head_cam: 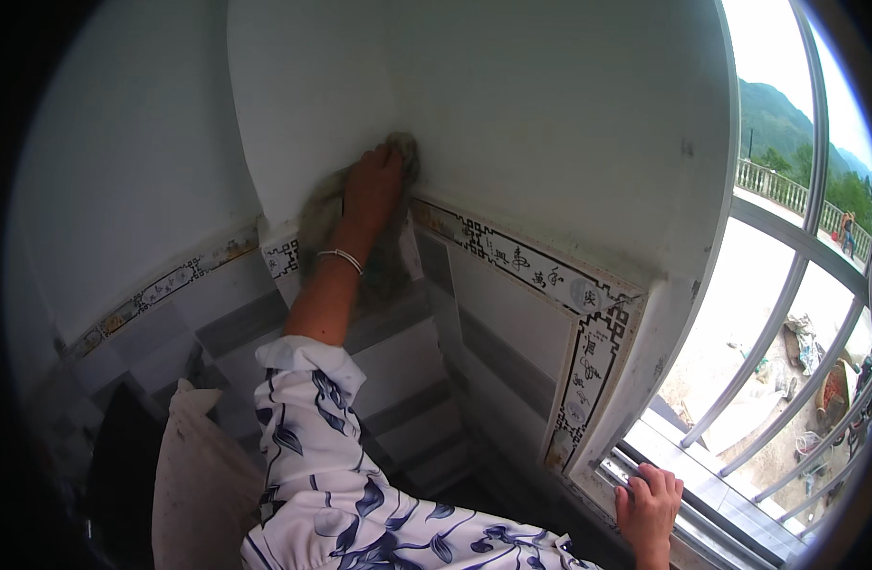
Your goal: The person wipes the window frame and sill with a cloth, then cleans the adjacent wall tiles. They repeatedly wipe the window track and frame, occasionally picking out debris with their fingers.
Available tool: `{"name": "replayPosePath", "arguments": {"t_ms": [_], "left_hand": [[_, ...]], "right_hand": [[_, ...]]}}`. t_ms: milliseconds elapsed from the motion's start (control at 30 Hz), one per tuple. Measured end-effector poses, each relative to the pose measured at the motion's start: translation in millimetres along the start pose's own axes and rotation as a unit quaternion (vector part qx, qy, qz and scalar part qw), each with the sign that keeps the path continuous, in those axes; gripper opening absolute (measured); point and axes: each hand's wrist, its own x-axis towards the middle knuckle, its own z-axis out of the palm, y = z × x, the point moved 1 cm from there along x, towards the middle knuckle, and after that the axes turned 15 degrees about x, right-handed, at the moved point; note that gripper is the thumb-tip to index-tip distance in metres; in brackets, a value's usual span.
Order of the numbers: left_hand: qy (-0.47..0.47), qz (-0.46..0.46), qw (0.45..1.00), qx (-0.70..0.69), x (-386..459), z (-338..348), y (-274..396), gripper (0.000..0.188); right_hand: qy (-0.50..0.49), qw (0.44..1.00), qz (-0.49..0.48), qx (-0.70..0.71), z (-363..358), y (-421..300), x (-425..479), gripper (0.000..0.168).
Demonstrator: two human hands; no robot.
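My left hand point(375, 182) grips a grimy grey-green cloth point(322, 217) and presses its bunched end into the inner corner of the pale painted wall point(550, 128). The rest of the cloth hangs below the hand, over the patterned tile border point(282, 258) and the grey and white tiles point(393, 349). A bracelet circles my left wrist. Low at the right, my right hand point(649, 502) rests on the metal window track point(621, 470), its fingers curled over the edge. I see nothing held in it.
Curved metal bars point(756, 363) cover the window opening. A whitish sack point(197, 477) stands at lower left beside a dark object point(126, 449). Another tile border point(521, 260) with dark characters edges the window wall. Outside, a distant person point(846, 231) and scattered items on the ground show.
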Motion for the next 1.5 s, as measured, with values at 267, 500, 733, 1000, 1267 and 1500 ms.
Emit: {"name": "replayPosePath", "arguments": {"t_ms": [267,500,733,1000,1267,1500], "left_hand": [[-0.428,0.239,0.87,0.046,19.3,-97.7,9.8,0.019],[-0.099,0.027,0.993,0.058,48.4,-73.2,-32.9,0.019],[-0.041,-0.089,0.995,-0.013,6.2,-10.1,33.0,0.021],[-0.45,0.142,0.87,-0.143,-106.1,-75.8,9.1,0.034],[-0.032,-0.383,0.859,-0.339,-68.5,-126.8,-124.7,0.035],[0.118,-0.246,0.957,-0.098,-12.5,-98.3,-129.2,0.04]], "right_hand": [[0.017,1.0,0.003,0.003,-0.8,5.6,1.2,0.018],[0.014,1.0,0.004,-0.003,1.4,-2.9,3.8,0.018],[0.013,0.999,0.032,-0.018,-0.2,-1.7,4.2,0.009],[0.024,1.0,0.003,0.015,1.9,4.0,0.0,0.005],[0.012,0.999,0.022,-0.04,-5.3,6.0,-0.9,0.008],[-0.001,0.999,0.03,-0.038,-1.6,2.6,0.9,0.007]]}}
